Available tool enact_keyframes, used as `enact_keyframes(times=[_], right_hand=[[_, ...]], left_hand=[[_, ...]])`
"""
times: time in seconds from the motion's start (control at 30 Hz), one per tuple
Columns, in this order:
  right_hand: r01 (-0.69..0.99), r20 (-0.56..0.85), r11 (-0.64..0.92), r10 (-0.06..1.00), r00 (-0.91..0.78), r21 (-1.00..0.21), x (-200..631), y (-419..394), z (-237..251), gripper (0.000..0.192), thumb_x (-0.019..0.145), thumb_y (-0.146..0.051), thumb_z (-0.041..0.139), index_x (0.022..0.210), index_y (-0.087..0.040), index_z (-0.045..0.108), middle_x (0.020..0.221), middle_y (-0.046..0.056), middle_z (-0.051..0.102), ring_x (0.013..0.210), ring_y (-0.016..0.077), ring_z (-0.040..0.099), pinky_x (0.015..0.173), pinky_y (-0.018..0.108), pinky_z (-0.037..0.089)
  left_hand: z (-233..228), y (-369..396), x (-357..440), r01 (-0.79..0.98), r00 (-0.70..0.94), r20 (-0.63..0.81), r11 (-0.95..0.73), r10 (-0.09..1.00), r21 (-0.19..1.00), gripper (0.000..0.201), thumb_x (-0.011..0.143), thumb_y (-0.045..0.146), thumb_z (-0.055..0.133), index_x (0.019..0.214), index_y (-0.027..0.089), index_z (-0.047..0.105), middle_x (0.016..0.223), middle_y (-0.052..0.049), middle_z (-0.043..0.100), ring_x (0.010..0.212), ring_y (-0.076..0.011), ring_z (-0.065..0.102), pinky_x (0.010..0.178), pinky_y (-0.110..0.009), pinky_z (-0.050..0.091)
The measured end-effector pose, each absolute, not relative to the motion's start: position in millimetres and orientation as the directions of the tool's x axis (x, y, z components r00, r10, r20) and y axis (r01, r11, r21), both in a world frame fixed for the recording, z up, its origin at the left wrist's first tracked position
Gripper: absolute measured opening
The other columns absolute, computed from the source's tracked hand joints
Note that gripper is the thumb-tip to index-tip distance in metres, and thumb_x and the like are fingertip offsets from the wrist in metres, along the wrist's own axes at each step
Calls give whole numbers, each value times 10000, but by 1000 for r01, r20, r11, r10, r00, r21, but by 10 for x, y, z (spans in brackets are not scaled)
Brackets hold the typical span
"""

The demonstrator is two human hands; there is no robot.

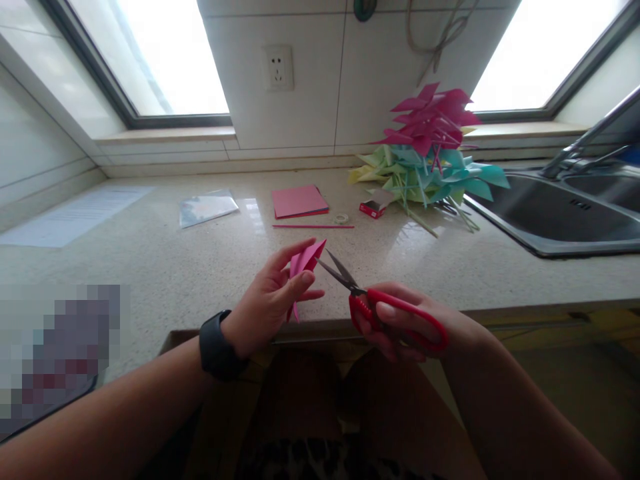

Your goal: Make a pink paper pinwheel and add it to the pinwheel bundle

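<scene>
The fingers of the left hand pinch a folded pink paper piece, thumb on top and the rest curled behind, holding it just above the near edge of the desk. The right hand is closed through the red handles of the scissors, whose dark blades stand parted with their tips at the right edge of the paper. To my eye the cut is about to start: it would go best with the fold held taut close to the blades, the paper fed deep into the opening rather than nipped by the tips, and the left fingertips kept clear of the line.

A dark watch sits on the left wrist. Farther back on the desk lie a pink stick, a stack of pink paper sheets, a clear plastic bag and a small red box. A heap of pink, green and yellow paper pinwheels is piled beside the sink at the far right corner. A printed sheet lies at the left edge; its writing is too small to read, and no label shows legibly.
</scene>
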State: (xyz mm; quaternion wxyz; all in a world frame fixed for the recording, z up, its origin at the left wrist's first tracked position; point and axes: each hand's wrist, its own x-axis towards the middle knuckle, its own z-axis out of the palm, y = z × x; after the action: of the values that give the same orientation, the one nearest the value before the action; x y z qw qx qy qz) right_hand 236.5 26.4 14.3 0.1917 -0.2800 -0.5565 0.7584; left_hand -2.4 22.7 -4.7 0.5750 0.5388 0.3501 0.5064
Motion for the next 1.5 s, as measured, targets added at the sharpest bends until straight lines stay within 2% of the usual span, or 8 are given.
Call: enact_keyframes(times=[0.23, 0.4, 0.6, 0.73, 0.9, 1.1, 1.33, 1.5], right_hand=[[-21, -217, -342, 641, -736, -940, 2427, 249, 132, 455, 837, -601, 672, 846, -154, 589, 595, -19, 556, 409, 47, 447, 300, 104, 278], [-6, -233, -351, 632, -739, -936, 2495, 256, 105, 488, 830, -632, 657, 857, -149, 587, 612, -11, 569, 387, 37, 427, 302, 104, 279], [-55, -214, -381, 626, -750, -923, 2546, 265, 79, 441, 850, -583, 662, 868, -149, 585, 625, -13, 565, 434, 55, 485, 327, 102, 327], [-58, -173, -355, 585, -793, -933, 2570, 267, 59, 443, 881, -584, 619, 894, -142, 605, 638, -4, 586, 396, 38, 436, 321, 108, 303], [-73, -176, -376, 587, -790, -924, 2594, 258, 52, 431, 889, -575, 610, 900, -145, 609, 640, 1, 581, 440, 61, 486, 320, 108, 311], [-65, -142, -328, 570, -809, -943, 2689, 309, 56, 479, 861, -603, 635, 900, -126, 614, 643, 2, 575, 434, 55, 452, 334, 123, 283], [-111, -46, -298, 475, -879, -948, 2829, 477, -110, 429, 940, -537, 554, 967, -112, 610, 706, 24, 579, 506, 74, 520, 378, 127, 344], [-95, -26, -262, 422, -906, -960, 2838, 530, -71, 441, 941, -544, 550, 971, -109, 611, 704, 23, 578, 479, 62, 485, 383, 136, 338]], left_hand=[[33, 200, 8, -218, 224, 43, 7, 974, 976, 535, 903, 439, 668, 1389, 275, 515, 1095, -63, 662, 928, -190, 654, 811, -393, 636], [18, 203, -2, -225, 210, 26, 22, 977, 974, 486, 897, 464, 665, 1324, 249, 578, 1099, -81, 680, 766, -165, 674, 653, -315, 632], [1, 212, -55, -101, 212, 9, 13, 977, 995, 498, 878, 460, 695, 1317, 250, 590, 987, -49, 675, 642, -96, 603, 544, -185, 541], [9, 195, -60, -90, 185, 8, 9, 983, 996, 538, 862, 510, 695, 1307, 226, 591, 870, -31, 661, 550, -75, 564, 455, -149, 445], [34, 204, -19, -220, 126, 44, -15, 991, 975, 476, 874, 378, 726, 1305, 231, 588, 890, -2, 654, 602, -55, 578, 549, -132, 496], [125, 190, -21, -320, 178, -70, 125, 981, 939, 775, 786, 228, 822, 1450, 231, 423, 923, -40, 730, 672, -100, 673, 578, -137, 541], [160, 114, -3, -419, 321, -142, 275, 936, 865, 381, 859, 200, 728, 1224, 188, 620, 1026, -115, 751, 853, -267, 759, 767, -438, 654], [167, 132, -40, -409, 356, -152, 300, 922, 862, 295, 839, 182, 714, 1131, 189, 670, 869, -89, 753, 694, -235, 745, 512, -310, 636]])
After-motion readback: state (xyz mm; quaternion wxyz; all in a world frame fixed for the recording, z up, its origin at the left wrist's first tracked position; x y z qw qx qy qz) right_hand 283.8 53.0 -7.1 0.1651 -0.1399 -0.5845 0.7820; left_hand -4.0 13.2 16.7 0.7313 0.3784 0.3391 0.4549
